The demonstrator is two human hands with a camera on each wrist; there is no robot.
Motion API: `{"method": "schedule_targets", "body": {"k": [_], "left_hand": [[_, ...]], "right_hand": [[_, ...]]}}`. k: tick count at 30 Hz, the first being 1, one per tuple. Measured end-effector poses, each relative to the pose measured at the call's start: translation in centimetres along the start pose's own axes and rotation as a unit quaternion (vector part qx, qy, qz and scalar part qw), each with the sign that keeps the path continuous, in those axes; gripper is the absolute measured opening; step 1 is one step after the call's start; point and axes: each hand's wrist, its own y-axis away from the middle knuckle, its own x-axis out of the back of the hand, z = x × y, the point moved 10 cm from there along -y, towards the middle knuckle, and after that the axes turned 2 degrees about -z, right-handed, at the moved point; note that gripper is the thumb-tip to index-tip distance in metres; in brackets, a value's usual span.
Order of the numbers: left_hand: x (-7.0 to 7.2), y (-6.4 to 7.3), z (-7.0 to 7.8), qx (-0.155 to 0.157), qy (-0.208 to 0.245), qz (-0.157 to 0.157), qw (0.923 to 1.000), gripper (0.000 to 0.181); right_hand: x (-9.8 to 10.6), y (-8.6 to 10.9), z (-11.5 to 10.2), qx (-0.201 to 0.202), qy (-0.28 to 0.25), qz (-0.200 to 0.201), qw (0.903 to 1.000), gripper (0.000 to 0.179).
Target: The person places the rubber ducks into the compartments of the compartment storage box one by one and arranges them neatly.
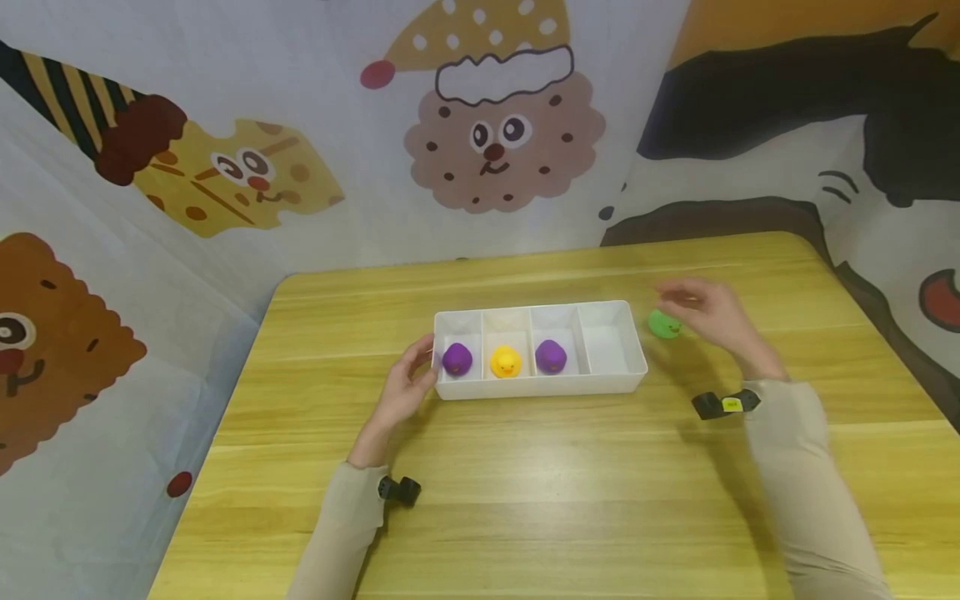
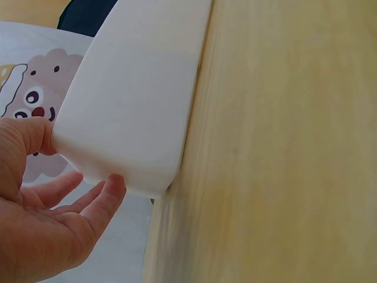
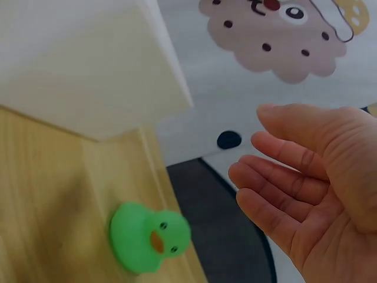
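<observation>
A white box point(image 1: 525, 388) with several compartments sits on the table. My left hand point(image 1: 407, 383) is at its left end; in the left wrist view, loosely bent fingers point(image 2: 106, 203) touch the white wall. Inside the box, from the left, lie a purple toy point(image 1: 457, 359), a yellow duck point(image 1: 506, 362) and another purple toy point(image 1: 551, 357); the rightmost compartment holds nothing. A green rubber duck point(image 3: 138, 236) stands on the table right of the box. My right hand point(image 1: 708, 315) hovers just above and beside it, holding nothing, fingers apart from the thumb.
The wooden table point(image 1: 480, 500) carries the box and the green duck. Behind it hangs a cloth point(image 1: 360, 217) printed with cartoon food and animal figures. Small black cameras sit at both wrists.
</observation>
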Motion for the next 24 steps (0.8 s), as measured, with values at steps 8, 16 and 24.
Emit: {"method": "schedule_targets", "body": {"k": [8,16,24], "left_hand": [[0.0,0.0,0.0,-0.001,0.000,0.000,1.0000,0.052],[0.0,0.0,0.1,0.000,-0.002,0.001,1.0000,0.052],[-0.1,0.1,0.3,-0.006,-0.003,0.002,1.0000,0.051]], "right_hand": [[-0.3,0.4,1.7,-0.031,0.011,-0.023,0.9992,0.039],[-0.7,0.8,3.6,-0.068,0.004,-0.036,0.9970,0.043],[-1.0,1.0,4.4,-0.066,0.014,-0.039,0.9970,0.041]]}}
